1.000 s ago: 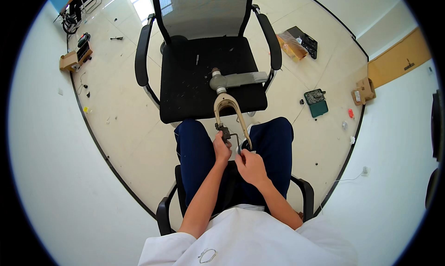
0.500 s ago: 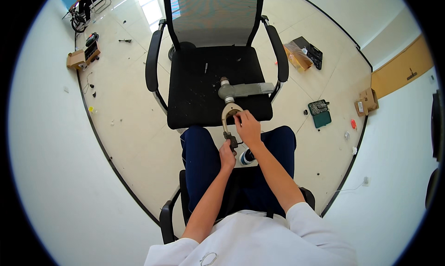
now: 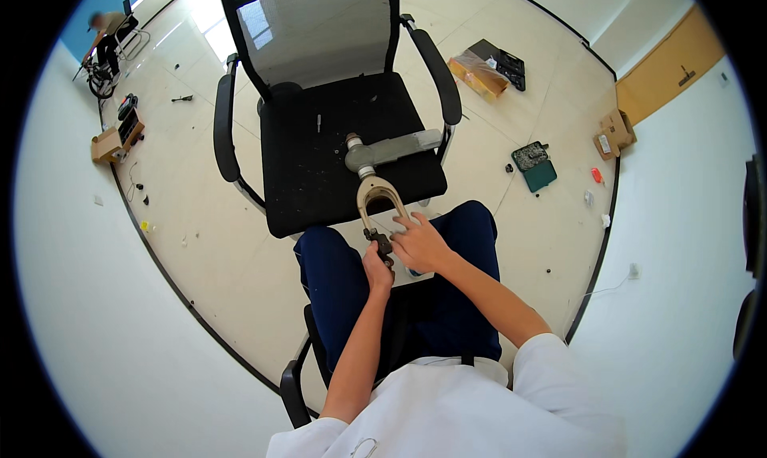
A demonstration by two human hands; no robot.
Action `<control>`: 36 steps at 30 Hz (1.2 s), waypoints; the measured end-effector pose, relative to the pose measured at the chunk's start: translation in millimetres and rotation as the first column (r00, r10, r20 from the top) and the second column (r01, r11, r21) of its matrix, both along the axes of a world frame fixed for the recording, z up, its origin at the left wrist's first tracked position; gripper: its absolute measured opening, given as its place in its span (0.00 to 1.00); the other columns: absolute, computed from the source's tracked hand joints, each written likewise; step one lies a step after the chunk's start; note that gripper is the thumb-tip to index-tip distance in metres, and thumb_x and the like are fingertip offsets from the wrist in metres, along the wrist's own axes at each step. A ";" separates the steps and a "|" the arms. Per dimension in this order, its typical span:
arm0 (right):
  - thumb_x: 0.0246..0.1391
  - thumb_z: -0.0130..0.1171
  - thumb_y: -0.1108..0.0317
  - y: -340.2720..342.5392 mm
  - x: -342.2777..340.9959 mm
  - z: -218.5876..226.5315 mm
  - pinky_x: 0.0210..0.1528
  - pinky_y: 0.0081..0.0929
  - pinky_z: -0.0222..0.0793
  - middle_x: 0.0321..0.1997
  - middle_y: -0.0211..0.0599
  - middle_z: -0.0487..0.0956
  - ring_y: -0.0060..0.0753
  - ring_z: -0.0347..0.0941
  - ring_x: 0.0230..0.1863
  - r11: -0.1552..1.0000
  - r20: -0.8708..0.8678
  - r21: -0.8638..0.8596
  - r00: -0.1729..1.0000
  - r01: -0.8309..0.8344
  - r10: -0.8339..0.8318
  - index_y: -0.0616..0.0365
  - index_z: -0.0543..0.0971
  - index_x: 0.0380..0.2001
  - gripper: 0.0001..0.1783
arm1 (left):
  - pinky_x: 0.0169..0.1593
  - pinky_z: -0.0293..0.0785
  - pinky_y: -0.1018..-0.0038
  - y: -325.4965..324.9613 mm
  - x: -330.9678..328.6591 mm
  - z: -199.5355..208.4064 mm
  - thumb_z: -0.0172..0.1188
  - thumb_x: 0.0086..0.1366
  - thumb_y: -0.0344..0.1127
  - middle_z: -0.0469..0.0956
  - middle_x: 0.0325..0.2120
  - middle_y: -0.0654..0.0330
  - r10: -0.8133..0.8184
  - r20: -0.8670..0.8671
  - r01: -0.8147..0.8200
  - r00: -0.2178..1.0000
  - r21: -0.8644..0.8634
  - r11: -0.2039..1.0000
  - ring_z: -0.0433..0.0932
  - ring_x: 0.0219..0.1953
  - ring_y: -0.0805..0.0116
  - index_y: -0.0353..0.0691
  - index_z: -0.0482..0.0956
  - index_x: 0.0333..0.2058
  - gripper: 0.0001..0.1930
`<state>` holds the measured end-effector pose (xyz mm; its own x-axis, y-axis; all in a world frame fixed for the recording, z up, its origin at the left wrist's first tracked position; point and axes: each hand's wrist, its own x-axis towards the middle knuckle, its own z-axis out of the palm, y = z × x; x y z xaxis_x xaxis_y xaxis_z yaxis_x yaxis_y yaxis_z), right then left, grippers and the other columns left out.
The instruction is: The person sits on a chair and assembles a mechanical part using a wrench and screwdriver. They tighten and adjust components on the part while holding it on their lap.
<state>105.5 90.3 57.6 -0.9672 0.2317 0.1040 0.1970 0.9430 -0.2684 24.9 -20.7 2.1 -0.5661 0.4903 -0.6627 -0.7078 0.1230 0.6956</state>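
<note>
Looking down from the head camera, we sit with a tan forked metal part [image 3: 380, 202] over our knees, its stem reaching toward twelve o'clock onto a black office chair [image 3: 335, 150]. Our left hand [image 3: 377, 268] is closed around the dark fitting [image 3: 382, 242] at its base; our right hand [image 3: 419, 244], fingers spread, rests on the fork's three o'clock side. A firm left grip seems wise.

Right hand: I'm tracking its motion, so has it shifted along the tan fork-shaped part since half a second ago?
Yes. The right hand slid down the tan fork-shaped part, away from the black chair seat.
</note>
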 end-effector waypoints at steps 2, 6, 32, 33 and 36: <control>0.52 0.54 0.63 -7.9 8.5 -1.5 0.61 0.45 0.55 0.40 0.42 0.80 0.41 0.68 0.56 0.994 0.002 -0.105 1.000 0.027 -0.027 0.63 0.79 0.36 0.15 | 0.13 0.45 0.75 0.0 1.8 -3.4 0.42 0.64 0.58 0.60 0.11 0.69 0.018 -0.044 -0.018 0.999 0.003 1.000 0.53 0.08 0.75 0.46 0.66 0.23 0.22; 0.48 0.57 0.62 -21.5 6.5 2.2 0.60 0.45 0.56 0.39 0.44 0.79 0.43 0.68 0.55 0.962 0.053 -0.221 0.987 0.160 -0.152 0.64 0.77 0.41 0.19 | 0.13 0.48 0.75 1.5 2.1 -18.1 0.42 0.64 0.57 0.63 0.11 0.68 0.064 -0.057 -0.061 0.996 0.062 0.996 0.57 0.08 0.74 0.45 0.66 0.23 0.22; 0.60 0.49 0.65 -75.6 -5.0 -99.9 0.39 0.37 0.71 0.31 0.50 0.80 0.51 0.78 0.36 0.277 0.042 -0.860 0.601 0.428 -0.798 0.63 0.76 0.41 0.13 | 0.11 0.49 0.74 -0.5 -2.4 8.8 0.37 0.64 0.62 0.60 0.07 0.66 -0.056 -0.001 0.055 0.998 -0.063 0.996 0.55 0.06 0.72 0.45 0.63 0.17 0.28; 0.60 0.49 0.65 -84.7 6.2 -95.5 0.36 0.36 0.70 0.31 0.50 0.79 0.48 0.78 0.34 0.319 0.077 -0.811 0.631 0.490 -0.772 0.65 0.76 0.40 0.14 | 0.11 0.49 0.74 -0.8 -2.7 9.1 0.37 0.64 0.62 0.60 0.07 0.66 -0.047 0.001 0.047 0.999 -0.048 0.998 0.55 0.06 0.72 0.45 0.63 0.17 0.28; 0.58 0.54 0.68 -108.4 40.7 -28.4 0.31 0.32 0.69 0.27 0.47 0.78 0.43 0.77 0.28 0.391 0.120 -0.741 0.681 0.546 -0.722 0.68 0.77 0.35 0.12 | 0.13 0.49 0.73 -7.5 -4.2 5.1 0.41 0.65 0.57 0.64 0.13 0.64 -0.015 0.066 0.015 0.998 0.003 1.000 0.55 0.08 0.73 0.43 0.68 0.29 0.22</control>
